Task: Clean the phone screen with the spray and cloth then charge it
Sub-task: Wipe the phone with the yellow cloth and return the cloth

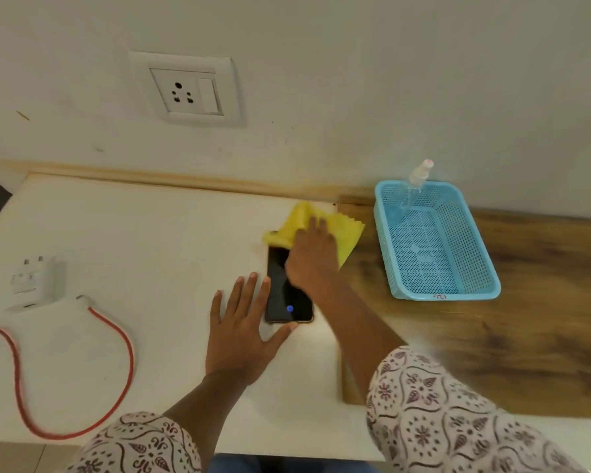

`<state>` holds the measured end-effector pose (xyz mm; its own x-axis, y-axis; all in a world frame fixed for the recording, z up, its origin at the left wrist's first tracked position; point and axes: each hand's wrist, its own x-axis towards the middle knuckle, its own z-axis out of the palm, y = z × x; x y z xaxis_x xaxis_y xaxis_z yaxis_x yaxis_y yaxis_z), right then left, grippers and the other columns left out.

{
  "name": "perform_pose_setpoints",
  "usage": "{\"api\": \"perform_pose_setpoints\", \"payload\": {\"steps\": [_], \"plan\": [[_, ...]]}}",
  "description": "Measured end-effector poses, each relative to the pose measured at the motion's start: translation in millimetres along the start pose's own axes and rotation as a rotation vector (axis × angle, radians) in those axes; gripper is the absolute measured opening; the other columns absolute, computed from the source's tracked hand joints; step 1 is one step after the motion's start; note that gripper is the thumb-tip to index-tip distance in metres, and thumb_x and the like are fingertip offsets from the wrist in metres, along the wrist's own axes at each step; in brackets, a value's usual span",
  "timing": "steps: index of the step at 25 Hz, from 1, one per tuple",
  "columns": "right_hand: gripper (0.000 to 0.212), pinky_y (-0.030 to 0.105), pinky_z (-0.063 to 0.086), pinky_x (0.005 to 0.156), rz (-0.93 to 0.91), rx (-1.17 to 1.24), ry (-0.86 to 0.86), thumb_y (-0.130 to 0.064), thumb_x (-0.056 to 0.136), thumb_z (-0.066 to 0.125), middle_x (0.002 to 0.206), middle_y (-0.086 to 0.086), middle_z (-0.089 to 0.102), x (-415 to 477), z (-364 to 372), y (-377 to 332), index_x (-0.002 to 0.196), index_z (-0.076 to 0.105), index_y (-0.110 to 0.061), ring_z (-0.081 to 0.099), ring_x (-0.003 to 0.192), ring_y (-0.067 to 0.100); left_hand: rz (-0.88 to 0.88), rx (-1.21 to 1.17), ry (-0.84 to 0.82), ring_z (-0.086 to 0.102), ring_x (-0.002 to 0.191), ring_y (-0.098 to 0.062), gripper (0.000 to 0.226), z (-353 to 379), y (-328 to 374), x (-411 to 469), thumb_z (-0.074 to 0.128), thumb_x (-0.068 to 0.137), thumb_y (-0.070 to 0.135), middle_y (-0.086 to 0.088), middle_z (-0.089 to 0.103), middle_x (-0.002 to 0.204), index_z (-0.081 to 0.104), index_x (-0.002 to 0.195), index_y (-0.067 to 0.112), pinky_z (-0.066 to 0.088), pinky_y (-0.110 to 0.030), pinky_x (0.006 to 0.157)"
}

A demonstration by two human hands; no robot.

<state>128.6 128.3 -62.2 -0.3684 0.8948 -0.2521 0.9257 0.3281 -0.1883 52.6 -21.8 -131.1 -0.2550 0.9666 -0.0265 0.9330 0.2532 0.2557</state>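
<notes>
A black phone [285, 298] lies face up on the white table top, its dark screen showing a small blue dot. My right hand [309, 256] presses a yellow cloth [347, 233] flat onto the phone's far end, covering that part of the screen. My left hand [243, 329] lies flat on the table with fingers spread, its thumb and fingertips against the phone's near and left edges. A clear spray bottle [418, 179] stands in the far corner of a blue basket [475, 288]. A white charger plug [36, 283] and its red cable [116, 332] lie at the left.
A wall socket with a switch [185, 90] sits on the wall above the table's back edge. To the right of the white top the surface is brown wood [543, 319], where the basket stands. Patterned sleeves cover both forearms at the bottom.
</notes>
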Motion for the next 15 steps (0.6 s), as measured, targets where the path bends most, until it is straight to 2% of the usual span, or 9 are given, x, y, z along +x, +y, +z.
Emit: {"api": "perform_pose_setpoints", "payload": {"steps": [2, 4, 8, 10, 12, 15], "plan": [[0.066, 0.05, 0.009, 0.118, -0.071, -0.054, -0.024, -0.025, 0.093, 0.045, 0.158, 0.019, 0.001, -8, 29, -16, 0.146, 0.01, -0.006, 0.001, 0.145, 0.034, 0.006, 0.001, 0.002, 0.021, 0.144, -0.021, 0.084, -2, 0, 0, 0.017, 0.082, 0.074, -0.003, 0.029, 0.154, 0.028, 0.146, 0.021, 0.015, -0.05, 0.117], [0.067, 0.054, 0.004, 0.117, -0.149, -0.045, -0.005, -0.027, 0.094, 0.044, 0.157, 0.02, -0.001, -15, 42, -24, 0.147, 0.006, -0.014, -0.002, 0.144, 0.037, 0.016, -0.02, 0.005, 0.025, 0.143, -0.023, 0.084, -3, 0, 0, 0.014, 0.083, 0.074, -0.005, 0.032, 0.153, 0.034, 0.143, 0.019, 0.017, -0.052, 0.116], [0.066, 0.055, 0.004, 0.116, -0.364, -0.177, -0.016, -0.018, 0.093, 0.044, 0.158, 0.016, -0.003, -23, 39, -7, 0.147, 0.006, -0.015, -0.003, 0.145, 0.035, 0.012, -0.011, 0.01, 0.026, 0.143, -0.021, 0.083, -2, 0, 2, 0.021, 0.082, 0.074, -0.005, 0.037, 0.151, 0.036, 0.142, 0.019, 0.017, -0.052, 0.116], [0.078, 0.051, 0.006, 0.117, -0.501, -0.213, -0.058, -0.011, 0.089, 0.052, 0.159, 0.01, -0.006, -25, 34, 16, 0.148, 0.002, -0.017, -0.004, 0.146, 0.03, 0.004, -0.001, 0.006, 0.028, 0.142, -0.022, 0.083, -1, 0, 1, 0.022, 0.082, 0.075, -0.005, 0.039, 0.149, 0.038, 0.141, 0.019, 0.017, -0.051, 0.116], [0.088, 0.047, 0.008, 0.118, -0.48, -0.187, -0.076, -0.009, 0.086, 0.058, 0.159, 0.006, -0.008, -29, 32, 33, 0.148, -0.003, -0.018, -0.006, 0.146, 0.025, 0.004, 0.006, 0.003, 0.028, 0.142, -0.022, 0.084, -1, 0, 1, 0.02, 0.081, 0.076, -0.005, 0.037, 0.15, 0.038, 0.141, 0.019, 0.014, -0.049, 0.116], [0.074, 0.048, 0.007, 0.118, -0.254, -0.01, -0.014, -0.016, 0.092, 0.048, 0.159, 0.011, -0.005, -51, 49, 15, 0.148, -0.001, -0.016, -0.006, 0.146, 0.029, 0.016, 0.008, 0.001, 0.024, 0.143, -0.023, 0.083, 1, -2, 1, 0.018, 0.084, 0.072, -0.004, 0.031, 0.153, 0.035, 0.143, 0.017, 0.013, -0.048, 0.117]]}}
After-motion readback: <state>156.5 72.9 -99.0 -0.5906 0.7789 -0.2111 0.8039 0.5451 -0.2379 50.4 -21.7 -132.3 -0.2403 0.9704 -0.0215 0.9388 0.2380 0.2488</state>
